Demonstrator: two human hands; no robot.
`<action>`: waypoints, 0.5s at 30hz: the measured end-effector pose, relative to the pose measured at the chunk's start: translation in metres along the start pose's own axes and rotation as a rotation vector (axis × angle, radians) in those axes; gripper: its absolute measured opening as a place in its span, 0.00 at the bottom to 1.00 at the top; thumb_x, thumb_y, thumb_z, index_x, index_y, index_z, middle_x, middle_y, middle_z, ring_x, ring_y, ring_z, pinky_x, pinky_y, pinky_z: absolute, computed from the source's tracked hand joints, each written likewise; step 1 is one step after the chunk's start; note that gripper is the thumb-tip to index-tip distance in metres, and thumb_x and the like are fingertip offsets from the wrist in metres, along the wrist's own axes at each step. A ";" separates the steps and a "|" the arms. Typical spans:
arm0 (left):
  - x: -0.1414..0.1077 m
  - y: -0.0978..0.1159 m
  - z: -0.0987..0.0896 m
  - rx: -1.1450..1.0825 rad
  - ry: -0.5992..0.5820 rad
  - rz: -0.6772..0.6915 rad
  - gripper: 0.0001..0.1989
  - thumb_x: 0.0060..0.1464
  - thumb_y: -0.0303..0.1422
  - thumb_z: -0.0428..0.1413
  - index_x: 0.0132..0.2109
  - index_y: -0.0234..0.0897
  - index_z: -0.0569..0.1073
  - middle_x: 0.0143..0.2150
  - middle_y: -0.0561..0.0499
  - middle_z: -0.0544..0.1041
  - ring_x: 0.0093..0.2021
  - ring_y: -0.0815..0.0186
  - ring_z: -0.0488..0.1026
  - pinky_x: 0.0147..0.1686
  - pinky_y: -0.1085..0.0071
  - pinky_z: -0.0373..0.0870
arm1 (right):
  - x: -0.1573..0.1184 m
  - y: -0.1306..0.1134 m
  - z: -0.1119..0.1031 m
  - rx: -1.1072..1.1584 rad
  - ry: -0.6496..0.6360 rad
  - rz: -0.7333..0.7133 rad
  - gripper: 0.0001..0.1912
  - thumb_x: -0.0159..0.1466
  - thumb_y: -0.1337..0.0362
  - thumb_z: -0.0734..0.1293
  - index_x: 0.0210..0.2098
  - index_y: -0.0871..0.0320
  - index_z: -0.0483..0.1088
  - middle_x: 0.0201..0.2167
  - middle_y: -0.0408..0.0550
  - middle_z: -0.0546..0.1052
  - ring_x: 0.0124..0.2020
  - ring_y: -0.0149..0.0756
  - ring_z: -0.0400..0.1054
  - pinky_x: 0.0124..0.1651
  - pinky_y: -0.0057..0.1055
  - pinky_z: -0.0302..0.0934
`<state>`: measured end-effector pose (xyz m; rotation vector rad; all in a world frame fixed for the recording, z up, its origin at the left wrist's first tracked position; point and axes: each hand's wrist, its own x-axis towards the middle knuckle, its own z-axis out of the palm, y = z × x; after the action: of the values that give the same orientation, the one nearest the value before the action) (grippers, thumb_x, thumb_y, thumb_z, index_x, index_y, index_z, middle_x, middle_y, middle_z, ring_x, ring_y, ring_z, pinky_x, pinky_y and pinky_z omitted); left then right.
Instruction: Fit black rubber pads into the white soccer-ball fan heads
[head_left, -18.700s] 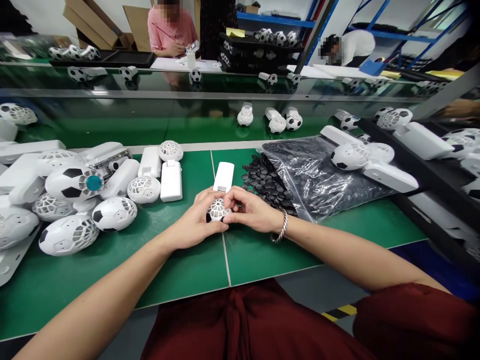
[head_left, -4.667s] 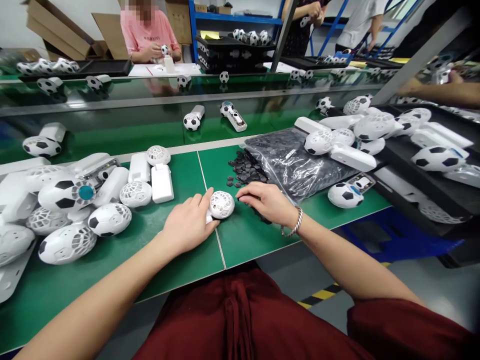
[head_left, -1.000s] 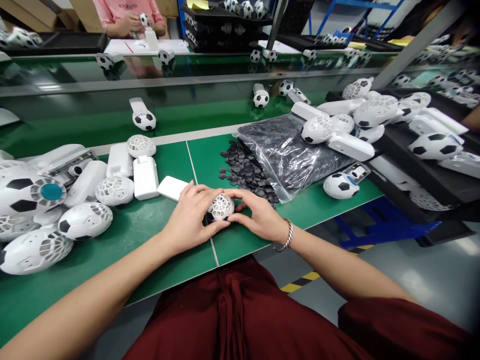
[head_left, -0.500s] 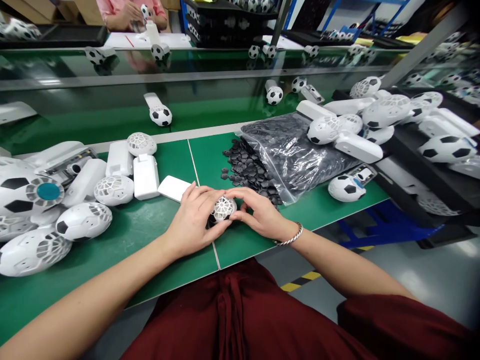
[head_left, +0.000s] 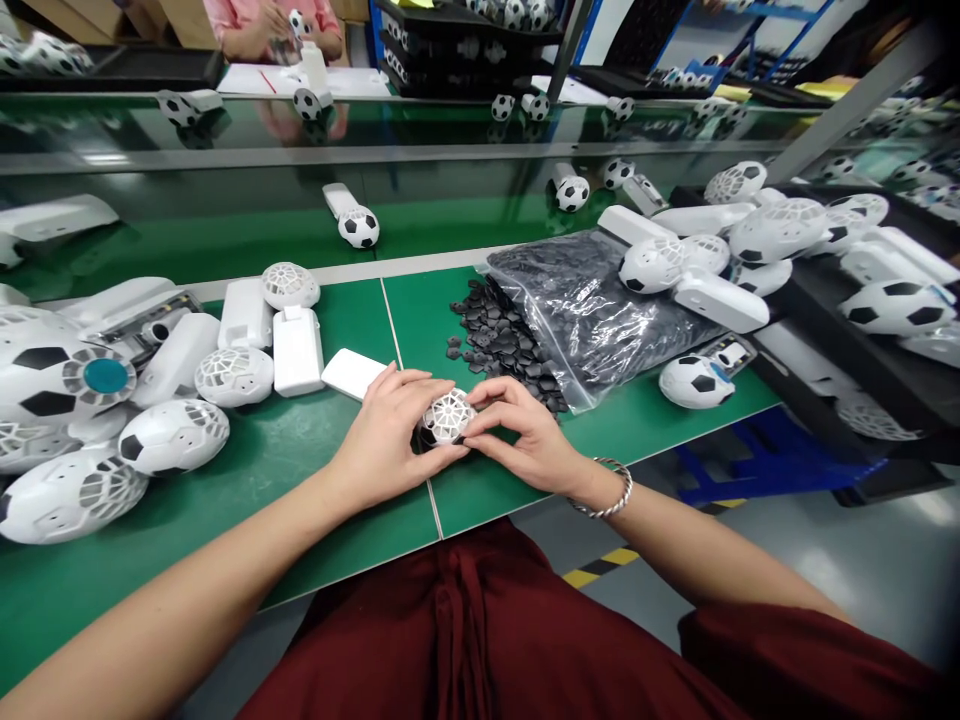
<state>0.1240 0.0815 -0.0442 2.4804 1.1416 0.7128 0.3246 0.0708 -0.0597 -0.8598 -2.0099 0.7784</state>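
Observation:
My left hand (head_left: 390,430) is closed around a white soccer-ball-shaped casing (head_left: 448,416) with a web-like grille facing up. From under that hand a white rectangular end (head_left: 352,374) sticks out to the left, perhaps part of the same piece. My right hand (head_left: 519,432) pinches at the casing's right edge with thumb and fingertips; whether a small part is between them is hidden. Just beyond the hands, small black patches (head_left: 495,335) spill from a clear plastic bag (head_left: 592,310) onto the green bench (head_left: 300,510).
White soccer-ball casings (head_left: 176,437) with handles crowd the left. Another heap (head_left: 780,230) lies on the bag and black trays (head_left: 802,350) at right. Behind runs a green conveyor (head_left: 255,235) carrying a ball unit (head_left: 358,226). Across it sits a co-worker (head_left: 274,25) in pink.
The right hand's fingers have drawn slightly back and opened a gap behind their tips. Ball units on the near conveyor have shifted right. The left hand has barely moved.

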 end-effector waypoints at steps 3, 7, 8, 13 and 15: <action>0.000 0.000 0.000 0.002 -0.002 -0.006 0.26 0.47 0.44 0.57 0.52 0.36 0.65 0.50 0.46 0.72 0.53 0.56 0.63 0.58 0.51 0.49 | -0.001 -0.001 0.000 0.031 -0.003 0.060 0.01 0.57 0.67 0.66 0.30 0.57 0.69 0.42 0.48 0.65 0.46 0.35 0.62 0.50 0.40 0.61; 0.002 0.002 -0.001 0.009 -0.004 -0.015 0.26 0.47 0.43 0.57 0.51 0.35 0.65 0.49 0.46 0.72 0.51 0.56 0.64 0.57 0.52 0.50 | 0.002 -0.001 -0.001 0.062 0.000 0.119 0.04 0.56 0.66 0.68 0.29 0.58 0.67 0.42 0.48 0.65 0.46 0.35 0.62 0.51 0.39 0.59; 0.002 0.002 0.000 0.013 0.002 -0.011 0.26 0.47 0.43 0.57 0.51 0.35 0.66 0.48 0.45 0.72 0.50 0.56 0.64 0.56 0.53 0.52 | 0.003 -0.001 -0.002 0.063 -0.002 0.131 0.04 0.56 0.66 0.68 0.29 0.58 0.67 0.42 0.48 0.65 0.46 0.35 0.62 0.50 0.39 0.60; 0.002 0.002 0.002 0.036 0.045 0.028 0.25 0.49 0.42 0.56 0.52 0.35 0.65 0.47 0.43 0.72 0.50 0.55 0.64 0.50 0.56 0.61 | 0.005 -0.002 -0.003 0.067 -0.052 0.205 0.05 0.57 0.66 0.67 0.29 0.58 0.66 0.42 0.49 0.64 0.41 0.33 0.62 0.41 0.32 0.63; 0.001 0.001 0.004 0.043 0.052 0.050 0.25 0.49 0.41 0.55 0.52 0.35 0.65 0.47 0.43 0.72 0.50 0.55 0.64 0.50 0.56 0.61 | 0.005 -0.003 -0.002 0.082 -0.065 0.219 0.05 0.57 0.66 0.67 0.30 0.58 0.65 0.43 0.49 0.63 0.40 0.32 0.62 0.39 0.31 0.63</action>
<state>0.1276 0.0812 -0.0462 2.5480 1.1280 0.7784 0.3233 0.0734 -0.0543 -1.0295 -1.9463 1.0156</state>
